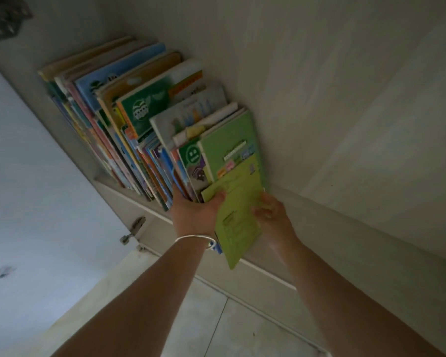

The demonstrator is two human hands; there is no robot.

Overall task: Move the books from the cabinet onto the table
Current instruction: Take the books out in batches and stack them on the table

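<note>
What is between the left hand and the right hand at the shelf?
In the head view, a yellow-green booklet lies between them, drawn partly out of the row of books. The left hand holds its left edge; the right hand its right edge.

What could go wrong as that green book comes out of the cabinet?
The green book is already partly off the shelf, held by the left hand and right hand near its edges; a thin, floppy book could slip. The left hand also reaches against the row of books, which leans, so pulling one book out may let its neighbours tip or slide off the shelf.
</note>
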